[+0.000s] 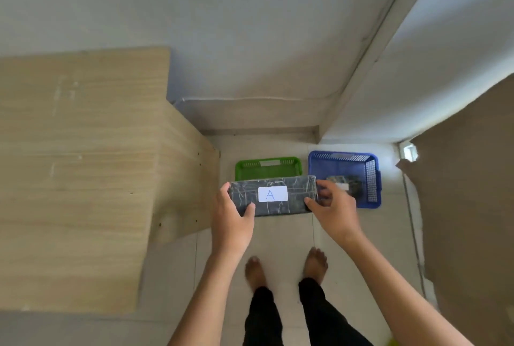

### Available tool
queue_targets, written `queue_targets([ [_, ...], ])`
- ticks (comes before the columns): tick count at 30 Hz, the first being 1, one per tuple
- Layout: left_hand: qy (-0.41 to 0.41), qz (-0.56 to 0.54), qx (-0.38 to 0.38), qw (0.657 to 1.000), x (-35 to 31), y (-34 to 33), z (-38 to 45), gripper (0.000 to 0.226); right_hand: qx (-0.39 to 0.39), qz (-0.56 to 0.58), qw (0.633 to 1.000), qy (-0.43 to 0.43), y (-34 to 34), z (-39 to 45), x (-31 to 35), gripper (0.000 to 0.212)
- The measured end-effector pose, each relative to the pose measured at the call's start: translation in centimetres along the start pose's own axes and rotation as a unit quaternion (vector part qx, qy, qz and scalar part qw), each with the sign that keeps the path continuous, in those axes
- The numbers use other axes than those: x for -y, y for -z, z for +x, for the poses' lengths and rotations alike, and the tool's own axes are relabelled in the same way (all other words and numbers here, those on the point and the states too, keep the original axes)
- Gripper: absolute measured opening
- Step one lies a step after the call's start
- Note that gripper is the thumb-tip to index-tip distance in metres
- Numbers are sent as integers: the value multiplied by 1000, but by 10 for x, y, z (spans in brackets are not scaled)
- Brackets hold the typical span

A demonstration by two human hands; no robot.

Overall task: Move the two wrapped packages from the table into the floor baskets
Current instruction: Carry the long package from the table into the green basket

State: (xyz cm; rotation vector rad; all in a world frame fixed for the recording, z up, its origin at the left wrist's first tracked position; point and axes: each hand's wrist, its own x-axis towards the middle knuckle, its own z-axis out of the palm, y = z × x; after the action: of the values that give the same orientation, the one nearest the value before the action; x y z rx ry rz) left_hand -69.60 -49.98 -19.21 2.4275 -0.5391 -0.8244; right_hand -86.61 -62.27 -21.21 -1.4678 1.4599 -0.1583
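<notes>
I see both hands out in front of me, gripping a dark wrapped package [274, 195] by its short ends. My left hand [232, 219] has its thumb over the near left corner with the other fingers curled round the end, so it is clamped on the package. My right hand [332, 210] pinches the right end, thumb on the near edge and fingers spread over the far corner. The package lies level and carries a white label [272, 194] marked with a blue "A".

Below it, at 12 o'clock from the package, the green basket [268, 167] sits on the tiled floor [289, 234]; the package covers its near part in my view. At 2 o'clock stands the blue basket [345, 176], just beside the green one, with a second dark wrapped package [345, 183] inside it, partly hidden by my right fingers.

The wooden table [75, 173] fills the 9 o'clock side. My bare feet [315, 262] show at 6 o'clock.
</notes>
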Motion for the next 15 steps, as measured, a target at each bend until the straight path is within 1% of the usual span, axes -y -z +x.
queue_targets([
  [4, 25, -11, 10, 1000, 45, -56, 45, 69, -10, -8, 1000, -1, -41, 51, -44, 48],
  [8, 20, -9, 38, 999, 105, -123, 111, 67, -26, -33, 999, -4, -95, 115, -103, 45],
  [12, 21, -14, 52, 998, 165, -187, 168, 64, -4, -42, 998, -46, -146, 174, -162, 48],
  [15, 24, 0, 61, 998, 206, -238, 203, 67, 14, -49, 997, -62, -180, 216, -206, 40],
])
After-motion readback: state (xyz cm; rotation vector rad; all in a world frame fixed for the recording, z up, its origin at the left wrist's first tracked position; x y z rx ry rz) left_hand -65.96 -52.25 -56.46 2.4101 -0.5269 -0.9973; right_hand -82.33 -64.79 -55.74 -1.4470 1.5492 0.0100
